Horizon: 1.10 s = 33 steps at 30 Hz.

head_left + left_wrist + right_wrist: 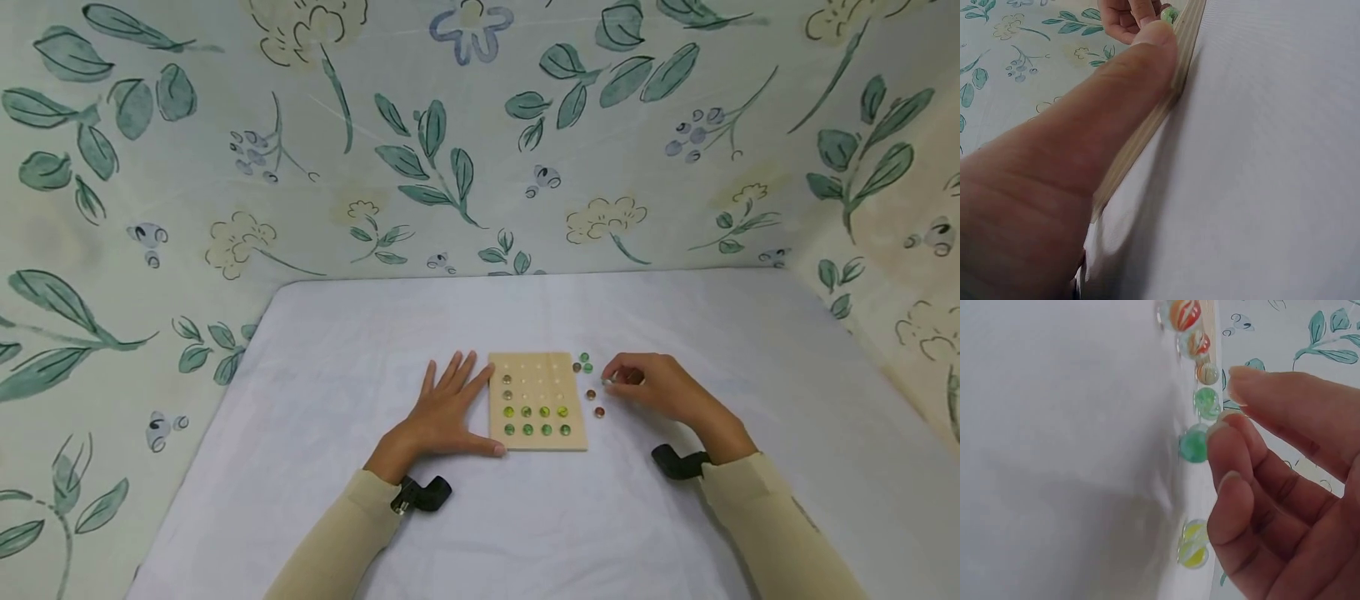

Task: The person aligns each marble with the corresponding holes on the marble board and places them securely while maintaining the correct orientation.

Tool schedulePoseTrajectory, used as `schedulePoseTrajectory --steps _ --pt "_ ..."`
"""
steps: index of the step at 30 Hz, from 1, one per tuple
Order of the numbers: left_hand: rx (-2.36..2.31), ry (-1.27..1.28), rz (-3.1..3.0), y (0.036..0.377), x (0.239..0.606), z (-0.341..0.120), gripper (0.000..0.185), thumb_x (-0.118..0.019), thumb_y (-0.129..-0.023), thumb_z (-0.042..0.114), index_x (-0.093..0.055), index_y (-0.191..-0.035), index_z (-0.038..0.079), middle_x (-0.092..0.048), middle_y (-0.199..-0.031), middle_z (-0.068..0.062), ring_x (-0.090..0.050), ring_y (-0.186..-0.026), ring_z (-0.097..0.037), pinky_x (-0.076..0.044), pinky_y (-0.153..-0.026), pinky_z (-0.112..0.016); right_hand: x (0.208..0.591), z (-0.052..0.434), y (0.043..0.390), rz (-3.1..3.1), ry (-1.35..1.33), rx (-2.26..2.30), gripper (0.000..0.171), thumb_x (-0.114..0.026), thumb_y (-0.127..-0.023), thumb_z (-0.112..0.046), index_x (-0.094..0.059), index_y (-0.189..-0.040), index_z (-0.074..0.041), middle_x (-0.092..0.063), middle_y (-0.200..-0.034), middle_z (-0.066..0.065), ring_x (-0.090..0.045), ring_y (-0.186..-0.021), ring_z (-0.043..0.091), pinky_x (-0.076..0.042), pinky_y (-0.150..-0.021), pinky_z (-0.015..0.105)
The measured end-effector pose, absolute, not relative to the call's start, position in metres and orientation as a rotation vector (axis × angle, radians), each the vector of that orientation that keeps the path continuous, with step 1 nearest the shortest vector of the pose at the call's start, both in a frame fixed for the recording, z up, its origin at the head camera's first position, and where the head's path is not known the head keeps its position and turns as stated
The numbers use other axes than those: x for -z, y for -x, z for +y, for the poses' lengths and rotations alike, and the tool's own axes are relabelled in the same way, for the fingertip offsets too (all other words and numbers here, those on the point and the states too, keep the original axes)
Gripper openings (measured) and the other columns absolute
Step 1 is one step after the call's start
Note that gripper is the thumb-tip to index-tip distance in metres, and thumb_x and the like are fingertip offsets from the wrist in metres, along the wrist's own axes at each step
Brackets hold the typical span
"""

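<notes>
In the head view's centre, the left hand [450, 412] lies flat with straight fingers against the wooden peg board [537, 402], while the right hand [651, 385] curls over loose marbles [590, 394] just right of it. The left wrist view alone shows the thumb [1116, 100] pressing the board's layered edge. The right wrist view shows the fingertips [1225, 434] touching a green marble [1194, 444] at centre, not yet pinching it.

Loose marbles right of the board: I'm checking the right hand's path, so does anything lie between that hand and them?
Nothing visible does: the right hand has its fingertips beside the loose marbles on the bare white cloth.

Pale wooden board [536, 402] holds green marbles [536, 421]; white tablecloth [375, 333]; cream backdrop [300, 167] printed with teal leaves; beige sleeves [772, 525].
</notes>
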<state>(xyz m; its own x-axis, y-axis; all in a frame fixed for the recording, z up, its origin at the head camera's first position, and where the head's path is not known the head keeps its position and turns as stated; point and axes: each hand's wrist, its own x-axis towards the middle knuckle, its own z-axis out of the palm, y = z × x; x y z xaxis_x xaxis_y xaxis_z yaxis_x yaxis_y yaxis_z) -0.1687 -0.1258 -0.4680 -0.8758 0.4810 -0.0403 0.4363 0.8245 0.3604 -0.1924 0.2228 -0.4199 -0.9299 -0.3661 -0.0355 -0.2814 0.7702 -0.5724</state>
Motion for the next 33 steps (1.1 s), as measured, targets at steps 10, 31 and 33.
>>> schedulePoseTrajectory --steps 10,31,33 --pt "-0.518 -0.762 2.884 0.168 0.465 -0.126 0.122 -0.060 -0.062 0.086 -0.012 -0.157 0.025 -0.002 -0.162 -0.007 0.006 -0.148 -0.027 0.009 -0.114 -0.056 0.417 0.203 0.200 2.790 0.554 0.915 0.013 -0.073 -0.086 -0.015 -0.070 -0.099 -0.017 -0.061 -0.081 -0.002 -0.054 -0.077 0.018 -0.048 -0.063 0.029" --pt "-0.518 -0.726 2.884 0.167 0.465 -0.124 0.123 -0.058 -0.061 0.088 -0.013 -0.157 0.026 -0.001 -0.162 -0.006 0.007 -0.148 -0.026 0.010 -0.113 -0.055 0.419 0.169 0.216 2.709 0.621 1.049 0.011 -0.073 -0.087 -0.018 -0.070 -0.097 -0.017 -0.060 -0.080 0.000 -0.055 -0.071 0.018 -0.049 -0.057 0.028" --pt "-0.519 -0.725 2.882 0.167 0.465 -0.125 0.123 -0.058 -0.061 0.088 -0.013 -0.157 0.026 -0.001 -0.162 -0.006 0.007 -0.148 -0.026 0.010 -0.113 -0.056 0.418 0.164 0.218 2.691 0.628 1.052 0.010 -0.073 -0.087 -0.018 -0.070 -0.096 -0.018 -0.061 -0.080 0.000 -0.055 -0.070 0.018 -0.049 -0.056 0.028"
